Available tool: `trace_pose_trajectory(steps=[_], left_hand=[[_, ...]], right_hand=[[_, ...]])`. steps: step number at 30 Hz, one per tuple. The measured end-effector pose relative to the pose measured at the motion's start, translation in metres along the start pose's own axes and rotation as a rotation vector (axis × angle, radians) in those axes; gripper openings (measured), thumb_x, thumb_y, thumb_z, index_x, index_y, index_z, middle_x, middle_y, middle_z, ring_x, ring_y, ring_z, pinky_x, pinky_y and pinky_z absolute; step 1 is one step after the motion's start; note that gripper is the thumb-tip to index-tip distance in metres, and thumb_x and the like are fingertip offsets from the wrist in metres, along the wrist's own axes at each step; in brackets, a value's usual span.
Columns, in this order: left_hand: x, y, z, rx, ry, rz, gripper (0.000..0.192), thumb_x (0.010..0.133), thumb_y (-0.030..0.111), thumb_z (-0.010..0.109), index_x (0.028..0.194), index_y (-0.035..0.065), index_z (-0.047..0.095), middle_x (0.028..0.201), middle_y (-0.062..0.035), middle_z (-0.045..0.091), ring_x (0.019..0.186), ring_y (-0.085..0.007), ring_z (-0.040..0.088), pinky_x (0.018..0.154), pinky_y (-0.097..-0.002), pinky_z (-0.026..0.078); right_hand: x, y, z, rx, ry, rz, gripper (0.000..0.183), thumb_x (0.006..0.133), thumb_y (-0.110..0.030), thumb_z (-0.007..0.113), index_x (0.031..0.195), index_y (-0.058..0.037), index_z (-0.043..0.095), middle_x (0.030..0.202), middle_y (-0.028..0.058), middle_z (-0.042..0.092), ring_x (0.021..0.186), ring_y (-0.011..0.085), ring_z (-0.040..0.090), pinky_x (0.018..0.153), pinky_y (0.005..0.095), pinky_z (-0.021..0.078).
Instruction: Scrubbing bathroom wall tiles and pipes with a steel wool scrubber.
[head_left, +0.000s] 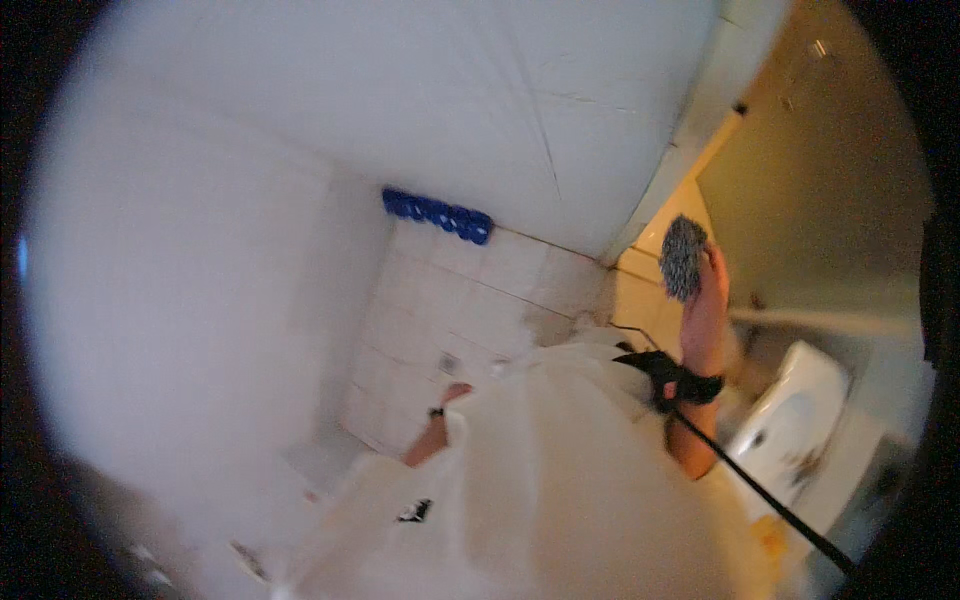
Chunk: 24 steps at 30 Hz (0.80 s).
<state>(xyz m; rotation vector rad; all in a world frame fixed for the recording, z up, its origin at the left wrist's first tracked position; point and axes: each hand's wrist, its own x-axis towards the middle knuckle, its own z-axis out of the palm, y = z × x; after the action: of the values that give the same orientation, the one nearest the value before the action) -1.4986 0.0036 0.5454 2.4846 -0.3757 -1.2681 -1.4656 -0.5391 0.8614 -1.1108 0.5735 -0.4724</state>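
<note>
My right hand (714, 266) is at the right, reaching away from my body, with its fingers around a grey, shaggy cloth or scrubbing pad (681, 257). The pad appears in front of a yellow-lit strip of floor. A black strap (667, 379) wraps that forearm, and a black cable (765, 491) runs from it to the lower right. Low by my white shirt (555, 465) hangs my left hand (456, 393), a dark band at its wrist. The shirt partly hides it; its fingers are too blurred to read.
A row of blue objects (437, 214), perhaps bottles, stands on the tiled floor (450, 300) along the white wall (450, 112). A small floor drain (448, 364) lies in the tiles. To my right is a white washbasin (799, 405). A pale edge (697, 135) borders the yellow-lit area.
</note>
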Motion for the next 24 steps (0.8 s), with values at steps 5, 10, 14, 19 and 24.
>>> trace_pose_trajectory(steps=[5,10,14,19,24], left_hand=[[0.018,0.001,0.02,0.099,0.154,-0.037,0.022,0.083,0.022,0.054,0.096,0.0063,0.062,0.1,-0.0133,0.063,0.088,-0.0288,0.059,0.077,-0.041,0.047],[0.038,0.084,-0.056,-0.377,0.339,-0.441,0.038,0.087,0.028,0.041,0.109,0.0035,0.059,0.108,-0.0222,0.061,0.102,-0.0381,0.057,0.091,-0.0459,0.044],[0.029,0.117,-0.089,-0.417,0.592,-0.45,0.032,0.083,0.028,0.047,0.092,0.0014,0.061,0.092,-0.0202,0.065,0.086,-0.0366,0.062,0.078,-0.0448,0.048],[0.036,0.106,-0.058,-0.587,0.588,-0.452,0.033,0.084,0.029,0.048,0.098,0.0023,0.062,0.094,-0.0194,0.065,0.088,-0.0367,0.061,0.08,-0.0445,0.047],[0.035,0.045,0.027,-0.613,0.503,-0.541,0.038,0.083,0.026,0.044,0.105,0.0014,0.063,0.11,-0.0221,0.061,0.107,-0.0354,0.056,0.093,-0.0404,0.043]], right_hand=[[-0.028,0.01,0.018,-0.182,0.057,-0.005,0.035,0.094,-0.027,0.045,0.121,-0.0041,0.047,0.109,0.0085,0.058,0.097,0.0192,0.057,0.077,0.0297,0.0475],[-0.011,0.012,0.016,-0.07,-0.082,0.155,0.036,0.093,-0.014,0.05,0.127,-0.0032,0.042,0.129,0.0153,0.046,0.112,0.0288,0.051,0.095,0.0384,0.0439],[0.011,-0.011,0.036,-0.261,-0.196,-0.024,0.04,0.093,-0.026,0.052,0.127,-0.0073,0.043,0.119,0.009,0.054,0.106,0.023,0.054,0.086,0.0333,0.0456],[0.035,-0.024,0.05,-0.316,-0.17,0.026,0.038,0.091,-0.026,0.055,0.121,-0.0033,0.049,0.114,0.0102,0.056,0.1,0.0214,0.055,0.081,0.0318,0.0473],[0.068,-0.025,0.089,-0.661,-0.15,-0.074,0.036,0.091,-0.022,0.052,0.119,-0.0008,0.05,0.118,0.0155,0.054,0.108,0.0273,0.052,0.088,0.0365,0.0462]])
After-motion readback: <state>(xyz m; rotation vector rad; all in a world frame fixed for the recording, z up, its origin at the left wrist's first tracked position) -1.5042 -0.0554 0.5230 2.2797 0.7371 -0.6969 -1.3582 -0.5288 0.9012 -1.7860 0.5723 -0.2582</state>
